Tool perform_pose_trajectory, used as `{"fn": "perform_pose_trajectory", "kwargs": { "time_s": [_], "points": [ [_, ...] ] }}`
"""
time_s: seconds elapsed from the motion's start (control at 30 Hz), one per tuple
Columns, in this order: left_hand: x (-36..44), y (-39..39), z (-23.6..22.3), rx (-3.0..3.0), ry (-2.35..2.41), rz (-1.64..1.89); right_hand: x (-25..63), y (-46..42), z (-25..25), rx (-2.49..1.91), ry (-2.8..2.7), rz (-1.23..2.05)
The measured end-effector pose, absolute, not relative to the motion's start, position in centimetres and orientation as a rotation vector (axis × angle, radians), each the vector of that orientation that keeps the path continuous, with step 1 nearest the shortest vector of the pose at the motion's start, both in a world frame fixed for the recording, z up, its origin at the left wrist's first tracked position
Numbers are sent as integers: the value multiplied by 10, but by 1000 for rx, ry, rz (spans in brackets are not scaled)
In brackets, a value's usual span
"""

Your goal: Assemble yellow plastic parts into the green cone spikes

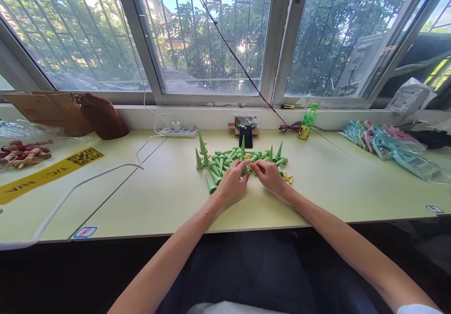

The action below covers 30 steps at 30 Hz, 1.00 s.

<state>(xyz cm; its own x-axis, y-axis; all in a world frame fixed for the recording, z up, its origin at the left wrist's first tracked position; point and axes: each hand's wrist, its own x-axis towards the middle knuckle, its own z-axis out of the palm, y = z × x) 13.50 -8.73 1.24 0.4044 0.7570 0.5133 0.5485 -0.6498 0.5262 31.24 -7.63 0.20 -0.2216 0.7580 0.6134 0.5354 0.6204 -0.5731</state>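
Observation:
A heap of green plastic cones (215,167) lies on the pale green table, several of them standing on their bases and others on their sides. Small yellow pieces (288,178) show among the cones and at the heap's right edge. At the near side of the heap, my left hand (233,181) is closed, thumb and fingers brought together. My right hand (270,175) pinches close beside it, the fingertips of both hands almost meeting. What sits between the fingertips is too small and too covered to name. One upright cone (243,145) rises just behind my left fingers.
Behind the heap are a black phone (245,137) and a small open cardboard box (256,131). A green-capped bottle (307,122) stands to the right, before pastel plastic items (384,140). A power strip (179,132) and white cable (102,170) are left, beyond them a brown bag (100,116).

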Motion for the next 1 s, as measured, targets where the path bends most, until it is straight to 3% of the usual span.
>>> {"fn": "perform_pose_trajectory", "kwargs": {
  "time_s": [1.0],
  "points": [
    [135, -85, 10, 2422, 1167, 1106, 314, -76, 2, -1038, -1965, 311]
  ]
}}
